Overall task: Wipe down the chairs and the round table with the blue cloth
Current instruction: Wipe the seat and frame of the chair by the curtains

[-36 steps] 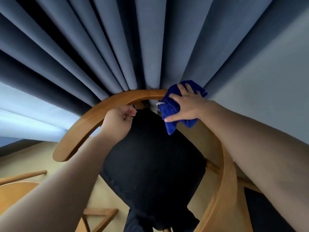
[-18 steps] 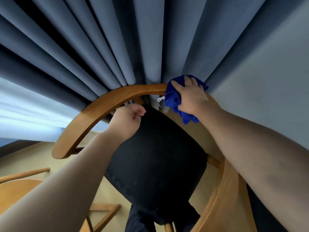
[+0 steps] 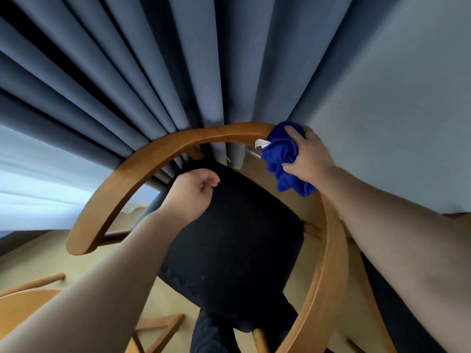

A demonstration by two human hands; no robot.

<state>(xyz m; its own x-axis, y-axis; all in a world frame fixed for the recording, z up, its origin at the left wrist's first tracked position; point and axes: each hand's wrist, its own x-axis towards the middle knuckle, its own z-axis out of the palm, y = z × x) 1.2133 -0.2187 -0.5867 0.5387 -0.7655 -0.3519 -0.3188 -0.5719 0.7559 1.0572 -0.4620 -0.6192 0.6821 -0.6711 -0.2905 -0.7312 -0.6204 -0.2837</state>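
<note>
A wooden chair with a curved back rail (image 3: 142, 164) and a black seat (image 3: 237, 240) stands in front of me. My right hand (image 3: 309, 155) grips the bunched blue cloth (image 3: 281, 155) and presses it on the right part of the rail, where the rail bends toward me. My left hand (image 3: 192, 193) hovers over the rear edge of the seat, inside the rail's curve, with its fingers curled into a fist and nothing visible in it. An edge of the round wooden table (image 3: 23, 304) shows at the lower left.
Grey-blue curtains (image 3: 158, 80) hang right behind the chair's back, touching the rail. A plain wall (image 3: 395, 110) rises on the right. Wooden struts (image 3: 158, 327) lie low over the pale floor (image 3: 43, 258).
My right hand has slid the cloth to the right along the back rail, from its middle to the right bend. My left hand has stayed over the seat's rear edge.
</note>
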